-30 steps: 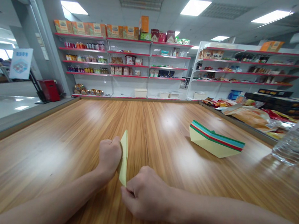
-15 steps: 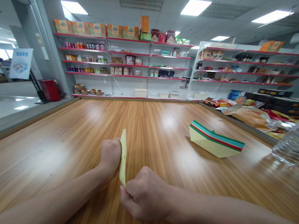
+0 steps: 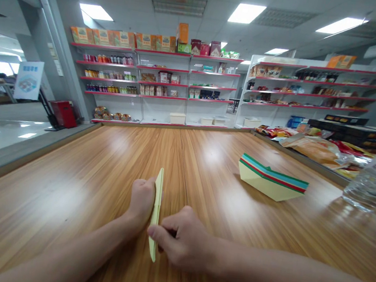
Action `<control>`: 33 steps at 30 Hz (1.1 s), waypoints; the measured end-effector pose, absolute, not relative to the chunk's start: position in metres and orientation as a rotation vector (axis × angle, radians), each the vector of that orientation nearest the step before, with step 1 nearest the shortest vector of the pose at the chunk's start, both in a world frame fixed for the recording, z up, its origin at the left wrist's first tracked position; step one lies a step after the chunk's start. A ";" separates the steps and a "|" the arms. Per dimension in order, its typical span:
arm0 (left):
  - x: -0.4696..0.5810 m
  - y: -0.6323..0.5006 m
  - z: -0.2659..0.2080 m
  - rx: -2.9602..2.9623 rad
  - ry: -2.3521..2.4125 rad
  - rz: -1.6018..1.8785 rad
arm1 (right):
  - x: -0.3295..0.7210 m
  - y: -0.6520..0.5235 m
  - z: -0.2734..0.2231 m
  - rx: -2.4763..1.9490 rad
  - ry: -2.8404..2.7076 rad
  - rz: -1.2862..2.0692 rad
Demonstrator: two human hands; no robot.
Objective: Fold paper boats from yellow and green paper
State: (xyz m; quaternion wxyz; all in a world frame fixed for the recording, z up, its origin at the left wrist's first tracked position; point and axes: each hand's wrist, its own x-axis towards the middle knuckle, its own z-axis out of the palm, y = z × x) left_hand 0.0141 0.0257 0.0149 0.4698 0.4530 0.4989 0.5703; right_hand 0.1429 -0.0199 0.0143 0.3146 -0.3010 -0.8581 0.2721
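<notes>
Between my hands is a folded piece of pale yellow paper (image 3: pixel 157 203), seen nearly edge-on above the wooden table (image 3: pixel 68 245). My left hand (image 3: pixel 142 199) is closed on its left side, toward the far end; most of those fingertips are hidden behind the paper. Closer to me, my right hand (image 3: pixel 184 239) pinches the near part, its thumb lying across the paper's edge. A finished-looking paper boat (image 3: pixel 272 179), pale yellow with green, blue, white and red stripes along its top, rests on the table to the right.
A clear plastic bottle (image 3: pixel 371 182) stands at the right. Snack packets (image 3: pixel 313 149) and stacked black boxes (image 3: pixel 350 131) lie beyond the table's right edge. Stocked shelves (image 3: pixel 161 83) line the back. A red box (image 3: pixel 64 113) and a sign board (image 3: pixel 28 80) stand at left.
My right hand has shifted from the paper's near tip to a grip farther up its edge, thumb now across it. The paper and my left hand have moved slightly right.
</notes>
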 end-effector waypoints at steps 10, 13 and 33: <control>0.022 0.030 -0.002 1.483 1.316 1.445 | 0.159 0.012 0.008 -1.019 -2.118 0.207; 0.021 0.033 -0.001 1.567 1.137 1.351 | 0.163 0.024 0.004 -1.087 -2.144 0.067; 0.009 0.037 0.004 1.132 0.744 1.202 | 0.168 0.042 -0.001 -0.816 -1.752 1.084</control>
